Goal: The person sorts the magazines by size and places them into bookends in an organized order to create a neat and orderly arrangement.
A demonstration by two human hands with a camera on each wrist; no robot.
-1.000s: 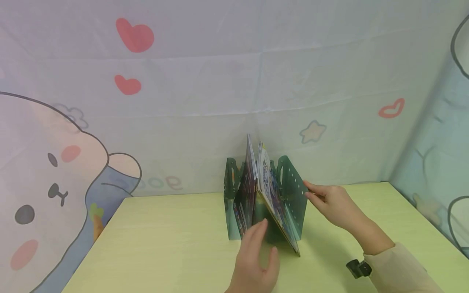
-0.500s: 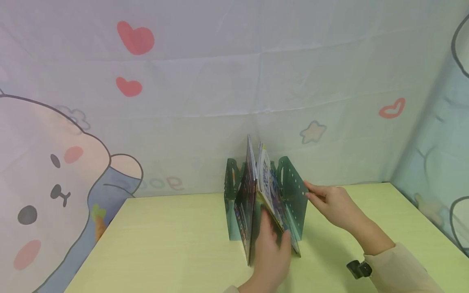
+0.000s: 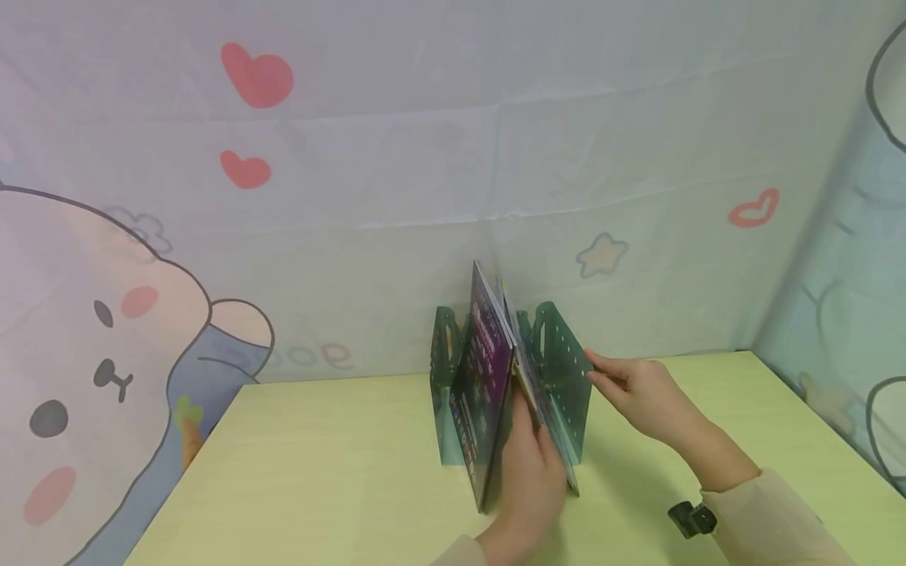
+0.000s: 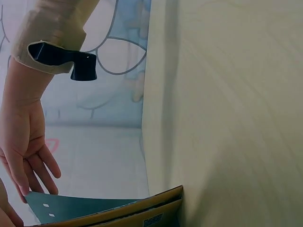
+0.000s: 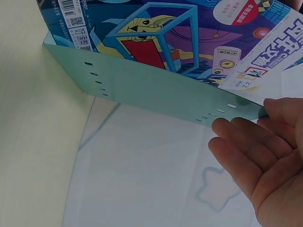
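A green perforated book rack (image 3: 566,369) stands on the pale yellow-green table (image 3: 318,472) against the back wall. A dark purple book (image 3: 484,385) stands in it, tilted left. A colourful book (image 3: 548,420) leans right against the rack's right panel. My left hand (image 3: 531,464) reaches in between the two books; its fingers lie on the leaning book's inner face and appear to grip its front edge. My right hand (image 3: 637,393) rests straight fingers (image 5: 251,142) on the right panel's outer edge (image 5: 156,90). The wrist views show the leaning book's cover (image 5: 161,38) and its bottom edge (image 4: 137,208).
A cartoon-print cloth (image 3: 354,173) hangs behind and to both sides of the table. A black camera mount (image 3: 690,519) sits on my right wrist. Bare tabletop lies left and right of the rack.
My left hand has slid forward from the table in between the books. The dark book now shows more of its cover and the colourful book stands closer to the right panel. My right hand has stayed put.
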